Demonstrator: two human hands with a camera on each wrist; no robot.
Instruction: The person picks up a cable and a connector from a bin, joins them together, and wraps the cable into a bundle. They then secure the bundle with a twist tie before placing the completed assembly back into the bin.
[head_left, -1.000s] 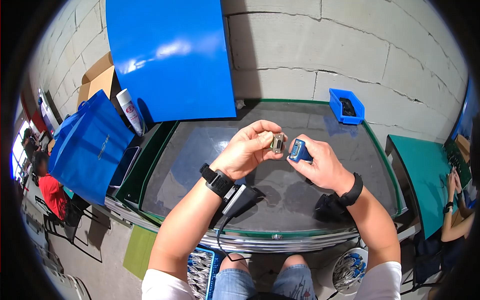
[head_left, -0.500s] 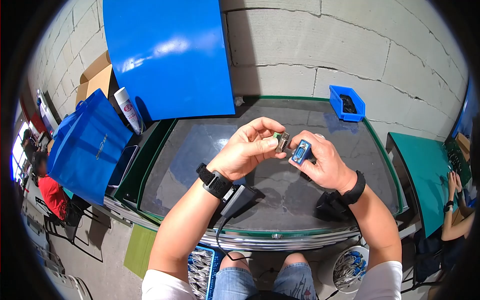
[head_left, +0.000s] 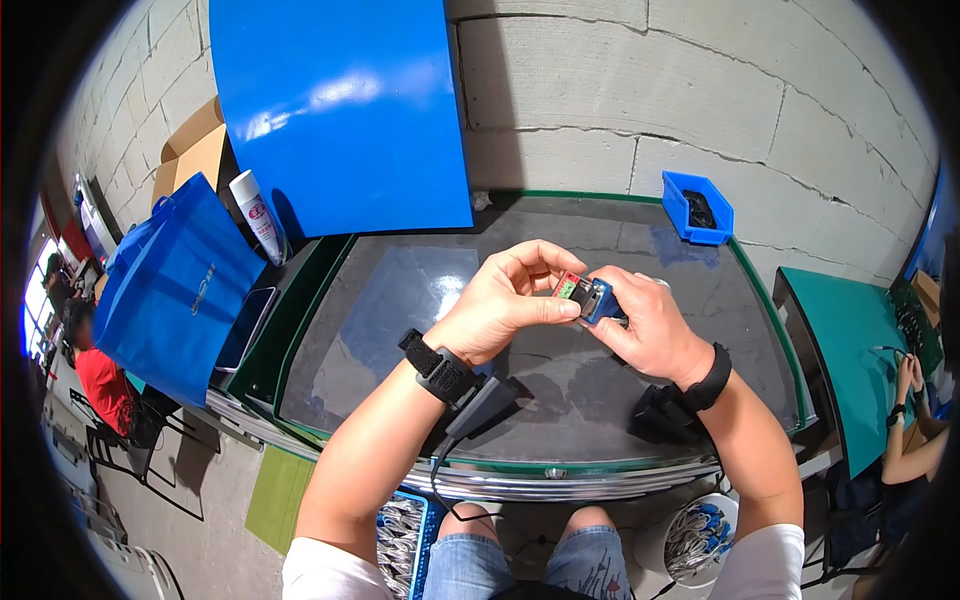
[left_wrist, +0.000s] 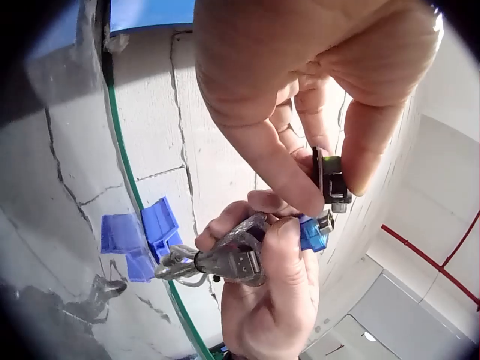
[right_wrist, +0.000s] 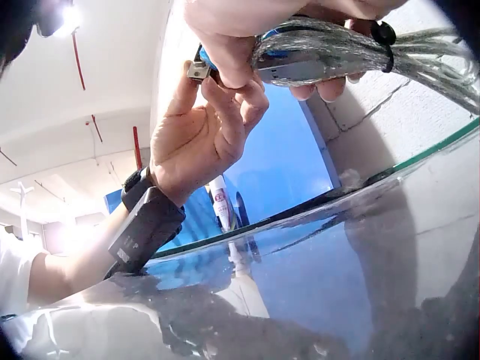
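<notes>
Between thumb and fingers, my left hand [head_left: 497,305] pinches a small adapter board [head_left: 571,289] with a green terminal block and a metal connector. My right hand [head_left: 652,328] grips a blue connector [head_left: 601,303] along with a bundled grey cable [left_wrist: 232,251], which the left wrist view shows with a USB plug. The two connectors are held end to end above the table; in the head view they look as if they meet, and whether they are joined I cannot tell. In the right wrist view, fingers cover most of the blue connector.
The dark table [head_left: 540,420] has a green rim. A blue bin [head_left: 712,236] stands at its back right. On the left are a spray can [head_left: 258,218], a blue bag [head_left: 180,290] and a phone-like device [head_left: 247,328]. A white bucket [head_left: 652,545] of cables stands below.
My left hand has turned the adapter board and moved it right, against or very near the blue connector. My right hand has stayed almost in place, its connector turned slightly.
</notes>
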